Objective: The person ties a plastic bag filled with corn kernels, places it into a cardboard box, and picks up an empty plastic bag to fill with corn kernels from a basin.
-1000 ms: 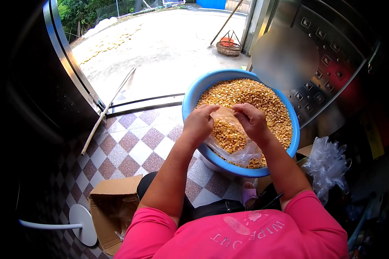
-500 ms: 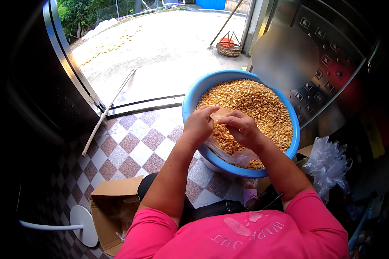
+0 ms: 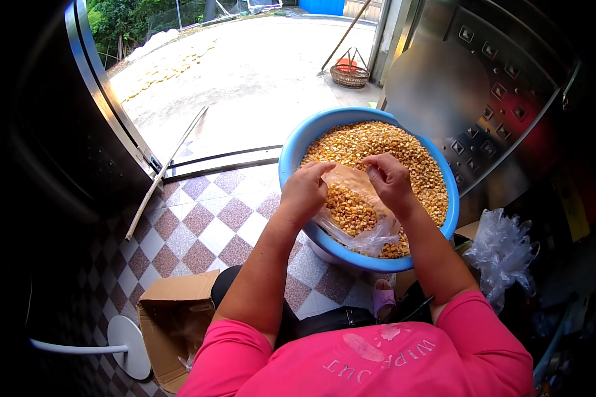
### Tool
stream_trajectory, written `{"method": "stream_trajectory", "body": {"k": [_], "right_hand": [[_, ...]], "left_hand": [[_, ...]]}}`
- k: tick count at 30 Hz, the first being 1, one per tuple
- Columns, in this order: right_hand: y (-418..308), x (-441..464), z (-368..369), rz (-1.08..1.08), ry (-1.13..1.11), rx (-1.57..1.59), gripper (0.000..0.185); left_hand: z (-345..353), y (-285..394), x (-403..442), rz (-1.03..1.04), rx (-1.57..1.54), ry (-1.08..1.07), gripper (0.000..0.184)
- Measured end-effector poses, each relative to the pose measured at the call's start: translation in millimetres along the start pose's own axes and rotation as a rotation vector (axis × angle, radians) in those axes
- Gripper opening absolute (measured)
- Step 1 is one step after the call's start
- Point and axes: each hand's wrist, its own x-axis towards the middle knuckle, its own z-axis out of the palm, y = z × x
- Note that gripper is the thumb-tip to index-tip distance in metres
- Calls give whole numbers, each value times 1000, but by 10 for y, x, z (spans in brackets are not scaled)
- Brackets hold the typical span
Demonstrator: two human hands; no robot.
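Observation:
A clear plastic bag (image 3: 382, 239) with corn kernels in it lies on the heap of loose corn kernels (image 3: 371, 142) in a large blue basin (image 3: 302, 137). My left hand (image 3: 304, 192) pinches the left edge of the bag's mouth. Opposite it, my right hand (image 3: 389, 180) pinches the right edge, fingers closed. Between them the bag's mouth is stretched wide and its upper film shows orange-tan.
A bunch of clear plastic bags (image 3: 503, 251) sits right of the basin. Left of my legs are an open cardboard box (image 3: 157, 301) and a white round base (image 3: 131, 347). A pole (image 3: 165, 173) leans across the door sill; a wicker basket (image 3: 349, 76) stands outside.
My right hand has moved right, away from my left hand, pulling the bag's mouth wider. More kernels inside now show. My left hand has stayed in place.

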Motion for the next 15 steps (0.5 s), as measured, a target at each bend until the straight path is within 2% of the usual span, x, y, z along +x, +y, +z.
{"method": "stream_trajectory", "body": {"k": [3,5,6,8,9,12,15], "right_hand": [[288,-13,-129,101,0,-168,17],[267,-13,-208,491,-303,-466,23],[270,-12,-203,490,-303,-467,23],[276,-14,-171,508,-619,-477,28],[243,-18,-161,535,-620,-327,26],[384,-79,-117,504,-593,-190,23],[349,-61,-139,477,-555,-285,19]], "left_hand": [[-7,-22,1,-17,6,-27,34],[-14,-25,2,-31,14,-54,34],[-18,-18,2,-37,15,-58,34],[-13,-14,1,-42,15,-63,34],[-2,-16,-2,-26,5,-33,34],[-12,-13,1,-27,6,-31,34],[-18,-12,-6,-51,7,-68,34]]}}
